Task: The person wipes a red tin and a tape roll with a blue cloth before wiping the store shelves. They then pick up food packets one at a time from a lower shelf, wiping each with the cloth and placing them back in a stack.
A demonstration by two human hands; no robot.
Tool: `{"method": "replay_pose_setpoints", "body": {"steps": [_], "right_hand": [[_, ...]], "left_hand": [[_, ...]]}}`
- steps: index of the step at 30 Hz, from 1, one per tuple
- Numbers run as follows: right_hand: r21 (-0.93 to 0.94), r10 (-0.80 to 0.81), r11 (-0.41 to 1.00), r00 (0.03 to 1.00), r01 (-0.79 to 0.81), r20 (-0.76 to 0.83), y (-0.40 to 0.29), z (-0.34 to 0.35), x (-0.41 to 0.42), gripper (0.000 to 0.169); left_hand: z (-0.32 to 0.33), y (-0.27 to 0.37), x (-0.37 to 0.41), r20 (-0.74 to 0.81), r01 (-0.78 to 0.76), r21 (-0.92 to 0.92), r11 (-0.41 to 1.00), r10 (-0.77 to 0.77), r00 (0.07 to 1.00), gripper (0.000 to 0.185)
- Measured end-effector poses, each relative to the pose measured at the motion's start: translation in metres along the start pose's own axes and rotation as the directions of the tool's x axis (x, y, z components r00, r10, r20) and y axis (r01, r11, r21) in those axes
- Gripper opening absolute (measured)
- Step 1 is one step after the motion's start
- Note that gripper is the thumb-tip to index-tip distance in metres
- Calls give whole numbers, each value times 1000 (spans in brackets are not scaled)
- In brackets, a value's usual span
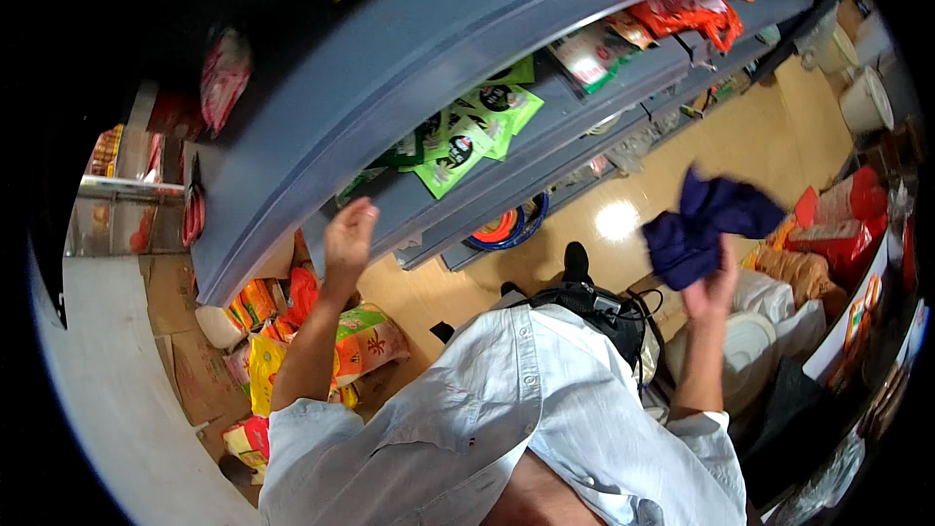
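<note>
My right hand (712, 283) is raised over the floor on the right, gripping a dark purple cloth (683, 245) that is crumpled and slightly blurred. On the left, my left hand (349, 237) is beside the front of a grey-blue metal shelf (292, 135). Its fingers are bent and nothing shows in them; whether they touch the shelf cannot be told. Several green sachets (460, 153) lie on the tier beyond that hand. Farther along are a white-and-green packet (595, 55) and red plastic packaging (690, 11).
Coiled orange and blue hoses (500, 229) sit at the lowest tier. Bagged goods (369, 343) and flattened cardboard (197, 372) cover the floor at left. A black bag (603, 314) hangs at my waist. At right are a lidded white bucket (738, 347) and red packages (840, 223).
</note>
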State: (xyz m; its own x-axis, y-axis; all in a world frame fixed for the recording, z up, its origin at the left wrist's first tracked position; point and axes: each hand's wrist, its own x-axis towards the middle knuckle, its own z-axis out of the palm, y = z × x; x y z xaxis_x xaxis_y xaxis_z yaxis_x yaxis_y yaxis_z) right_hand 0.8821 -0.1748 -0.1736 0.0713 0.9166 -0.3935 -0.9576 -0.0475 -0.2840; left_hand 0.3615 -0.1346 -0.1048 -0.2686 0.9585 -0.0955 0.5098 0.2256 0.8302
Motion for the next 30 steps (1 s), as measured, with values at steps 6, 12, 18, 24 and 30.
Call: {"method": "replay_pose_setpoints", "body": {"steps": [6,12,18,24,30], "right_hand": [[112,38,993,999,-42,34,21,14,4,49],[52,-130,991,979,123,157,-13,30,-21,65],[201,-2,980,1000,0,10,23,-17,-31,57],[82,-104,990,983,117,-150,21,-22,-50,54],[141,-86,983,978,114,-192,6,-29,-54,58]], "left_hand": [[-16,-16,56,-200,-123,209,970,166,966,30],[104,81,87,87,-164,229,960,148,985,44],[255,119,165,386,143,-232,962,-44,922,60],[324,146,206,392,484,-465,741,-318,863,46],[332,148,248,416,647,-578,498,-502,758,24]]}}
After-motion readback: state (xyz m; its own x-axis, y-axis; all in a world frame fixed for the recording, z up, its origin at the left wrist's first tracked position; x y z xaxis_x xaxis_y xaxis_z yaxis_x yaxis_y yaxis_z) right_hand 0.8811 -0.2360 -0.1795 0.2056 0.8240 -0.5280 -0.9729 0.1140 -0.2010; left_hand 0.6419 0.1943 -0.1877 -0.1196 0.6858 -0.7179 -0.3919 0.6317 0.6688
